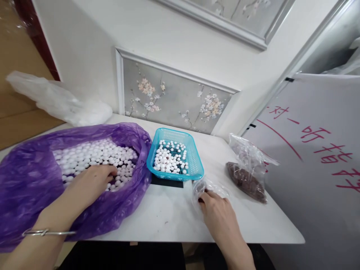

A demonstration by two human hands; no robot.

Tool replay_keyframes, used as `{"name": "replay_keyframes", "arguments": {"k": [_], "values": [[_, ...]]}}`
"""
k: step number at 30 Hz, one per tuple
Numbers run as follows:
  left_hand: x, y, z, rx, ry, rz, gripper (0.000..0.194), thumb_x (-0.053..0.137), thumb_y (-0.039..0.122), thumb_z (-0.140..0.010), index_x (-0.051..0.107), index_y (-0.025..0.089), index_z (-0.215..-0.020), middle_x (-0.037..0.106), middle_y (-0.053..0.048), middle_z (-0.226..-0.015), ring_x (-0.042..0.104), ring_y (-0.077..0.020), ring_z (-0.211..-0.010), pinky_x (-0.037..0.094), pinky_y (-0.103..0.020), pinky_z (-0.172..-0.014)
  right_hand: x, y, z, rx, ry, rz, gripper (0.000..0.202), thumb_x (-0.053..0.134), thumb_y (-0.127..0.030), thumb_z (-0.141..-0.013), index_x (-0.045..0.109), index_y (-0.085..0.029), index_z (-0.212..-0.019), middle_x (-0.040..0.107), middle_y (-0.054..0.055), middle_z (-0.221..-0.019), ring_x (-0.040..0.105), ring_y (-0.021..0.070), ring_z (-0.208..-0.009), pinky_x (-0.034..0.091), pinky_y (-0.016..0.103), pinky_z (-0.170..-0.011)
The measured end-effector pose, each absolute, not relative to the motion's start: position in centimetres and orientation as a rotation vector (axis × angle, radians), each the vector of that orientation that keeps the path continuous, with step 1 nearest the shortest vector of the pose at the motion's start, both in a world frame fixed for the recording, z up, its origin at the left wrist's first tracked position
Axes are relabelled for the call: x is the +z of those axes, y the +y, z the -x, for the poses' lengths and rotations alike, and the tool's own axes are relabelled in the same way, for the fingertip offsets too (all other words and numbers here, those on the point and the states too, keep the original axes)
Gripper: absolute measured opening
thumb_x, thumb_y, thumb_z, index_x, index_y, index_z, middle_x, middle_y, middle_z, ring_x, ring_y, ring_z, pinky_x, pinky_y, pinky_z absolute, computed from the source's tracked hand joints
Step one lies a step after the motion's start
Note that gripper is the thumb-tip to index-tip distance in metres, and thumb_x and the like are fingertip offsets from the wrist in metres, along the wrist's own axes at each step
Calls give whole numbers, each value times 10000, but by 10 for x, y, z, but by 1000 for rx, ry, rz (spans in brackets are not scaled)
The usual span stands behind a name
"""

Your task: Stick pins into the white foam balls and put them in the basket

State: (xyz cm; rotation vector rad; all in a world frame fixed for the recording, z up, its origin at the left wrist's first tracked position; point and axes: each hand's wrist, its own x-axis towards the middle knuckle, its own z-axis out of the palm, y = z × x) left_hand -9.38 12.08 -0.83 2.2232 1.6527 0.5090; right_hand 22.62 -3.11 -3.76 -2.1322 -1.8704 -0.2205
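My left hand reaches into a purple plastic bag full of small white balls. Its fingers are bent together among the balls, and what they pinch, if anything, is hidden. My right hand is at the mouth of a small clear plastic bag on the table, its fingertips curled down inside with something dark by them; what they hold cannot be made out. Between the hands, farther back, a blue plastic basket holds many white balls.
A clear bag of brown material lies on the white table at the right. Crumpled clear plastic is at the back left. A whiteboard with red writing stands at the right, and a panelled wall behind.
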Motion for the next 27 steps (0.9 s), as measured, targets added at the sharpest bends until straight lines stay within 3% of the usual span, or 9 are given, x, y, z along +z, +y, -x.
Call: {"name": "replay_keyframes", "arguments": {"k": [5,8,12,14,17,20,23,27], "values": [[1,114,88,524,1745,-2384,357,400,236,-916,716,132,-1047,696,-117,-1027,659,-307,-857,444,-357,-775,-35,-35,-233,-85,-1763,2177,222,511,-72,-847,605,-222,-712,698,48,-759,613,209,-592,306,307,-549],[11,106,83,758,1750,-2397,389,383,299,-945,719,123,-1031,684,-88,-1027,667,-275,-835,457,-340,-797,-34,-40,-237,-14,-1636,2188,212,443,-153,-891,516,-235,-710,632,31,-697,543,199,-532,298,298,-508],[22,89,69,1145,1624,-2098,282,558,415,-886,751,216,-935,732,-24,-980,674,-218,-768,497,-278,-724,-36,-43,-242,115,-1491,2106,165,389,-233,-910,495,-246,-785,588,-2,-593,564,209,-537,405,308,-534],[24,77,57,1222,1403,-1713,230,684,411,-817,770,243,-948,766,-2,-924,689,-188,-781,529,-238,-739,-35,-43,-244,195,-1446,2026,193,377,-271,-915,553,-232,-847,646,22,-673,638,207,-607,484,311,-594],[21,56,32,1052,1039,-1127,296,841,370,-689,803,231,-947,787,-6,-808,703,-133,-756,559,-177,-748,-33,-44,-244,294,-1413,1914,275,400,-305,-897,655,-207,-874,712,82,-901,699,201,-753,544,299,-678],[16,39,7,835,837,-810,332,923,326,-578,828,202,-870,801,-29,-848,708,-103,-750,560,-122,-726,-31,-48,-244,349,-1381,1851,283,455,-312,-873,716,-212,-833,713,93,-1023,697,206,-827,556,289,-696],[13,28,-9,725,736,-703,306,928,300,-583,831,201,-856,800,-25,-880,707,-89,-750,560,-103,-708,-33,-51,-245,367,-1314,1829,264,496,-339,-874,725,-214,-835,726,85,-964,699,210,-799,559,299,-718],[11,24,-19,676,665,-688,229,916,287,-615,823,208,-808,772,8,-721,694,-72,-688,545,-97,-664,-38,-53,-246,363,-1210,1808,269,503,-395,-897,693,-210,-852,721,66,-830,687,212,-721,559,315,-690]]}}
